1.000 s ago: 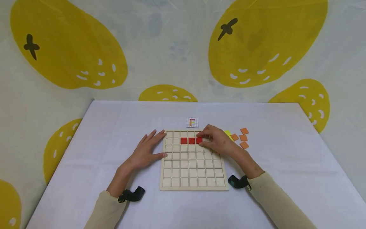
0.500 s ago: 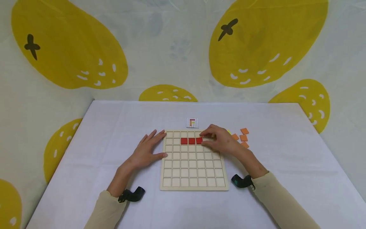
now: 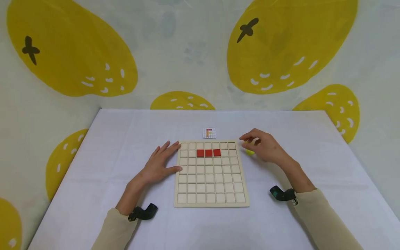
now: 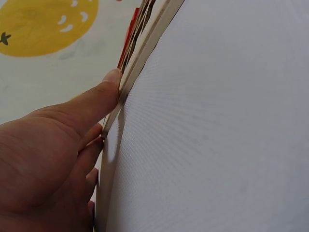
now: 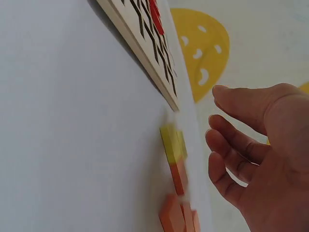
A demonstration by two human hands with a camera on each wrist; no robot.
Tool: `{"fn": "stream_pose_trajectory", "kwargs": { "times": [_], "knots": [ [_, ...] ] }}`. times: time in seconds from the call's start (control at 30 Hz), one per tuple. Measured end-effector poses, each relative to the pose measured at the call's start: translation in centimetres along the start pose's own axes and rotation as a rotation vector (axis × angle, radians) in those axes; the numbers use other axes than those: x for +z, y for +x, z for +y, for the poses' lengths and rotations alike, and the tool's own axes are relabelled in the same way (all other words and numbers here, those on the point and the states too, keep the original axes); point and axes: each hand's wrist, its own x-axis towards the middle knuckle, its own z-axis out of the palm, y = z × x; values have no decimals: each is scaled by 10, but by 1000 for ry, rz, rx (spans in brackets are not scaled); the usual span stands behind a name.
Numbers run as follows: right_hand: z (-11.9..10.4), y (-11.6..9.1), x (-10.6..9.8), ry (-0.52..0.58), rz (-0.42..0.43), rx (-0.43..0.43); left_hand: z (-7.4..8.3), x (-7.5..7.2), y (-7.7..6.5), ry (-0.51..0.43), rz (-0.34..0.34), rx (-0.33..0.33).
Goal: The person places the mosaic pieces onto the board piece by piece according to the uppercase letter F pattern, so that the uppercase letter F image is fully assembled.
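My left hand rests spread along the left edge of a pale wooden grid board, thumb and fingertips on its rim. Three red square tiles lie side by side in the board's second row from the far edge; the rightmost sits slightly askew. Off the board's far right corner hovers my right hand, fingers loosely bent and holding nothing. Beneath it shows a yellow tile. In the right wrist view, yellow tiles and several orange tiles lie near that hand, which hides the orange ones from the head view.
A small card printed with a coloured grid pattern lies just beyond the board. White cloth covers the table, and a fruit-print curtain hangs behind it. Each wrist wears a black camera mount.
My right hand has moved away from the rightmost red tile, to the right, over the loose tiles. That red tile stays on the board. The left hand holds its place.
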Motion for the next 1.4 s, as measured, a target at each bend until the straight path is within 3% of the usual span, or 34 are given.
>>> {"fn": "stream_pose_trajectory", "kwargs": {
  "times": [0.47,0.83,1.0,1.4],
  "knots": [
    [32,-19,-41,-49,65,71,1,0,-3,-11,8,7],
    [63,-22,-49,-67,1,72,-2,1,-4,-10,15,8],
    [69,-19,-50,-55,-44,80,-2,0,-3,-9,16,13],
    [71,-19,-48,-130,-39,85,-1,-1,-2,-8,18,19]
  ]
}}
